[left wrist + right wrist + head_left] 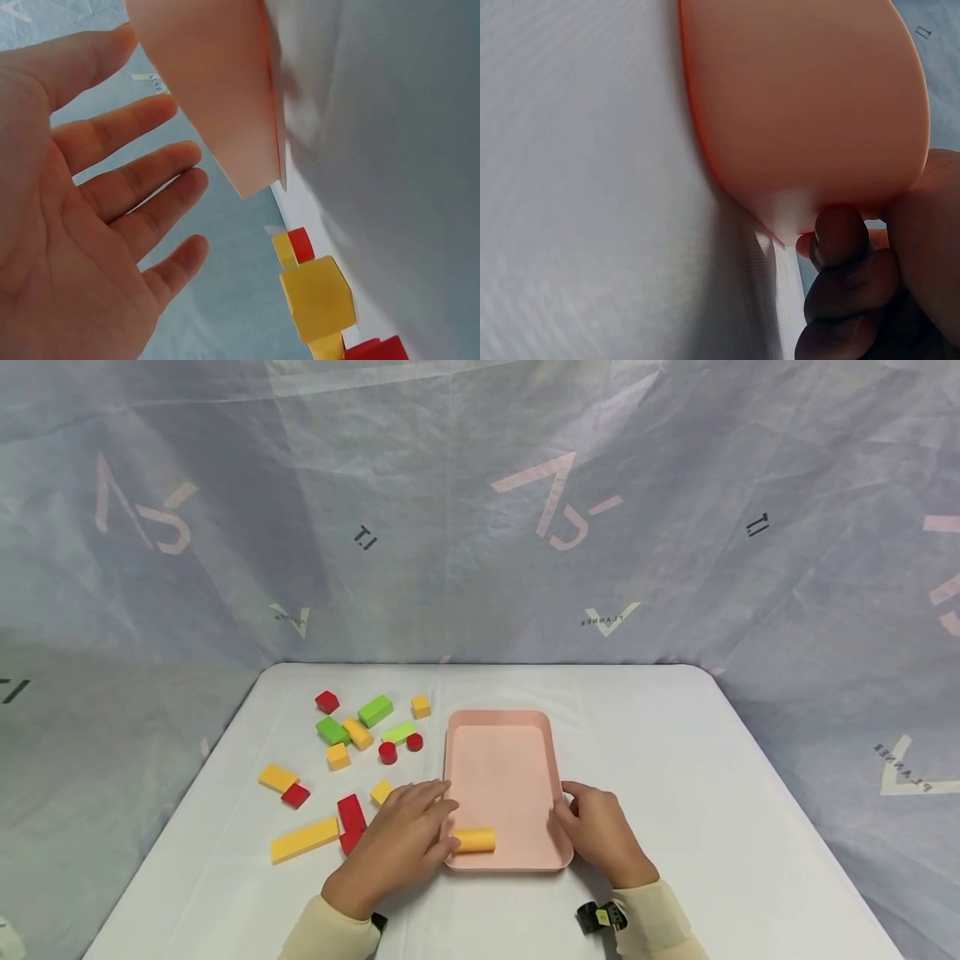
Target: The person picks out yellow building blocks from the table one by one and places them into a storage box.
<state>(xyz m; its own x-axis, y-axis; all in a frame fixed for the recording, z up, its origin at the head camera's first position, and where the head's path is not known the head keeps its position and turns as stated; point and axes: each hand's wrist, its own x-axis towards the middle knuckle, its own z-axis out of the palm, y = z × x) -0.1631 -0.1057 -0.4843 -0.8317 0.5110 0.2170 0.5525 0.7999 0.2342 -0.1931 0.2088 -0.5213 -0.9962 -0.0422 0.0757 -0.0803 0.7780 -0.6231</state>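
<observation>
A shallow pink tray lies on the white table, with a yellow cylinder on its floor at the near left corner. My right hand grips the tray's right wall; in the right wrist view its curled fingers press the outside of the wall. Over the left rim is my left hand, fingers spread and mostly straight, thumb close to the cylinder. The left wrist view shows this hand holding nothing, fingertips near the tray's rim. Whether they touch it I cannot tell.
Loose blocks lie left of the tray: a long yellow block, a red block, a green block, a yellow cube, a red cylinder and several others. Grey printed sheeting surrounds the table.
</observation>
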